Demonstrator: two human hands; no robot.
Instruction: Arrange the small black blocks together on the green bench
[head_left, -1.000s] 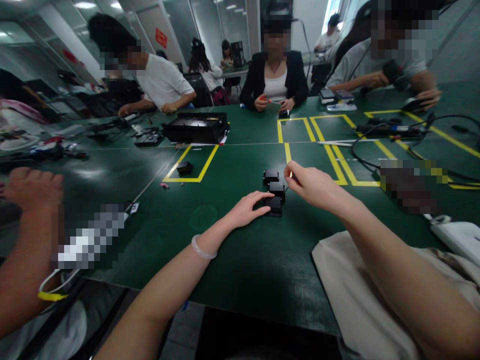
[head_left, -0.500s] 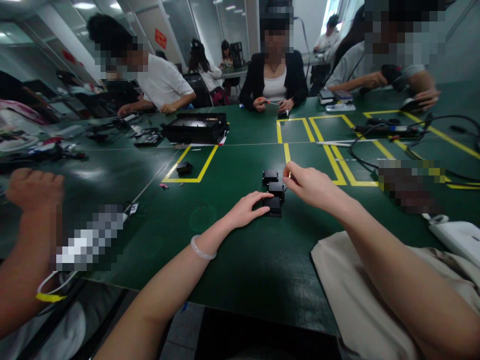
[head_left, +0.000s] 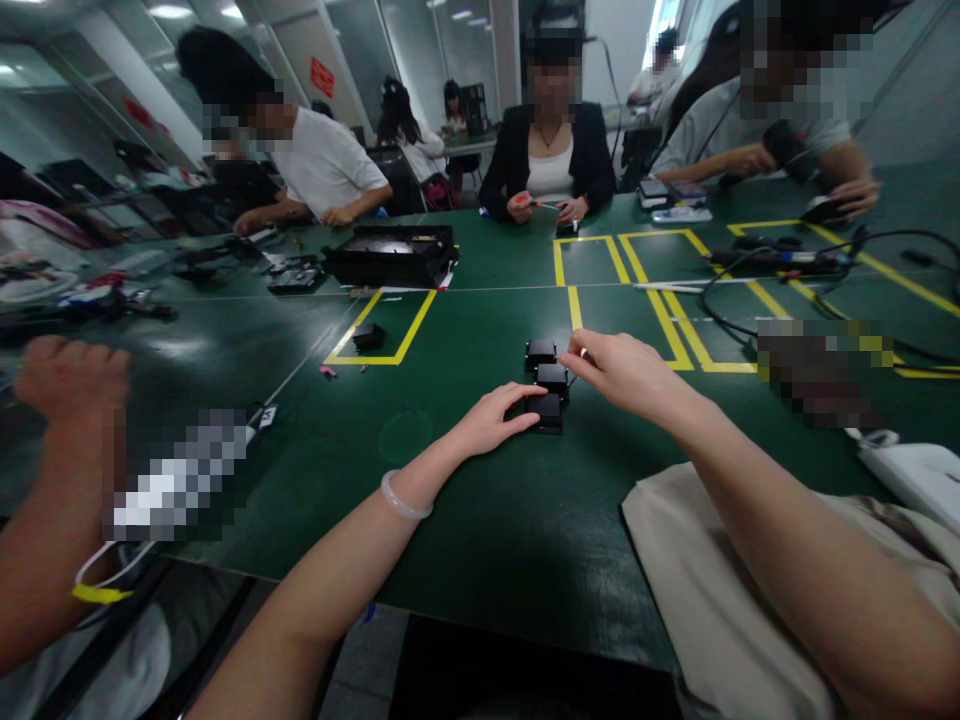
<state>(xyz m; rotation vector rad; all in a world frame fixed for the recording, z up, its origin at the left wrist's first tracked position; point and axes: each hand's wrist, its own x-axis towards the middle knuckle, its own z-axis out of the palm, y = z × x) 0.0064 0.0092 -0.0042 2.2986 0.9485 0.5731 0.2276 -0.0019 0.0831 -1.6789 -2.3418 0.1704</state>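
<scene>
At far left, a co-worker's hand (head_left: 71, 382), fingers curled, is raised at the edge of the green counter (head_left: 315, 460); further in, a small black piece (head_left: 367, 336) sits alone inside a yellow tape outline (head_left: 420, 320), well apart from your work, with a large black case (head_left: 394, 257) behind it. Your left hand (head_left: 491, 420), thumb and forefinger spread, rests its tips on the nearest black block (head_left: 550, 412), which lies with the middle black block (head_left: 553, 374) and the far black block (head_left: 541, 351) in a close, slightly staggered row directly ahead of you, on the counter between your hands. To their right, your right hand (head_left: 622, 372) has its thumb and fingers pinched together on what looks like a slim tool (head_left: 574, 380), mostly hidden, its thin shaft slanting toward the middle block's right side. The job appears in mid-step there: the three blocks are gathered and the tool is in place, but whether any block is finished, or how much remains on each, is too small to tell. At right, beige cloth (head_left: 675, 560) lies under your forearm, with a white device (head_left: 919, 475) beyond.
</scene>
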